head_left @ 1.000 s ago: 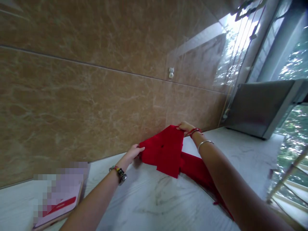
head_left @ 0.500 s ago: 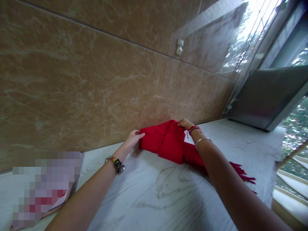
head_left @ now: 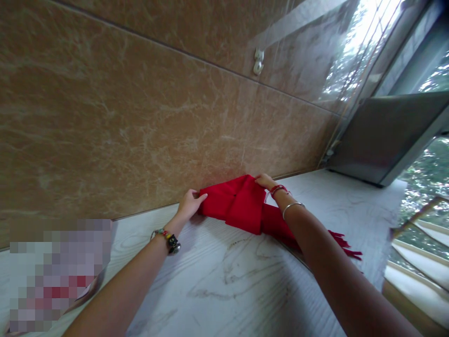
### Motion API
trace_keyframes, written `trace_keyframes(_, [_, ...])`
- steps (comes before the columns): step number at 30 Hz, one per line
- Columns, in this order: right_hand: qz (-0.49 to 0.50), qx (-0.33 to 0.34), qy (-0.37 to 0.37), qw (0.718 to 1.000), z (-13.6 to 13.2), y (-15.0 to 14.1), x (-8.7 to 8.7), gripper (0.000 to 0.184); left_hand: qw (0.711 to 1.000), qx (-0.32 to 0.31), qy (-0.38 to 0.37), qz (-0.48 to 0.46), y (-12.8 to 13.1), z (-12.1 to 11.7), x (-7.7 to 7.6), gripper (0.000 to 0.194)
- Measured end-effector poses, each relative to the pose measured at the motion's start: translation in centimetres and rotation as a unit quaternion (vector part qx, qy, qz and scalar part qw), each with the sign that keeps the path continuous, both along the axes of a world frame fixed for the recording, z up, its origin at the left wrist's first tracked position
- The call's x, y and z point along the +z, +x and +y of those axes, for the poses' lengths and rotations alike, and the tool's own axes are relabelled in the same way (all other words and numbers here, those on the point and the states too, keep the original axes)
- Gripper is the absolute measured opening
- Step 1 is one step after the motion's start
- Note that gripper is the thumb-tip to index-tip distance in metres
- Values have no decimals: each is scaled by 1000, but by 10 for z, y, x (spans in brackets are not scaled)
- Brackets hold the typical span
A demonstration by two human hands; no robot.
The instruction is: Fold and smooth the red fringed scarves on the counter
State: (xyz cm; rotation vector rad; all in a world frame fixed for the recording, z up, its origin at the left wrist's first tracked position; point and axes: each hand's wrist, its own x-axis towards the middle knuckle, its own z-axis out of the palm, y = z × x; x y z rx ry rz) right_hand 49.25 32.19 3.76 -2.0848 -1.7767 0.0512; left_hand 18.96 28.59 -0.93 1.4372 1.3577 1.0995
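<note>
A red scarf (head_left: 242, 206) with a fringed end lies partly folded over itself on the white wood-grain surface, close to the wall. My left hand (head_left: 190, 204) pinches its left edge, thumb on top and the fingers partly hidden behind the cloth. At the upper right corner of the folded part, my right hand (head_left: 265, 181) is closed on the cloth. The scarf's narrower tail runs under my right forearm and shows its fringe on the far side. A small dark spot marks the fold near the middle.
Brown marbled tiles (head_left: 122, 121) form the wall behind, with a small white fitting (head_left: 258, 62) on it. A grey box-shaped thing (head_left: 382, 135) stands at the right by the window. At the lower left lies a blurred-out flat item (head_left: 70, 271).
The folded cloth has flattened and its lower edge lies closer to the wall. The fringe has come into view beyond my right forearm. My view has shifted; both hands keep their hold.
</note>
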Motion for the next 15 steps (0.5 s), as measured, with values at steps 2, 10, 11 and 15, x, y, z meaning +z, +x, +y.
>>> trace_keyframes(2, [1,-9,-7,1000,-10,0,8,27,1000,-9,-12,4,-3,-3,2,51])
trace_keyframes(10, [18,112,-32,993,-128,-18,-1,56,996,-58,-66,29,-15,-34,10,59])
trace_keyframes(11, [-6,158,-27,987,-145,-20,-6,63,997,-49,-55,36,-14,-38,11,61])
trace_keyframes(15, [-178,207,10,962,-195,-23,-24,74,996,4,36,86,-1,-54,14,66])
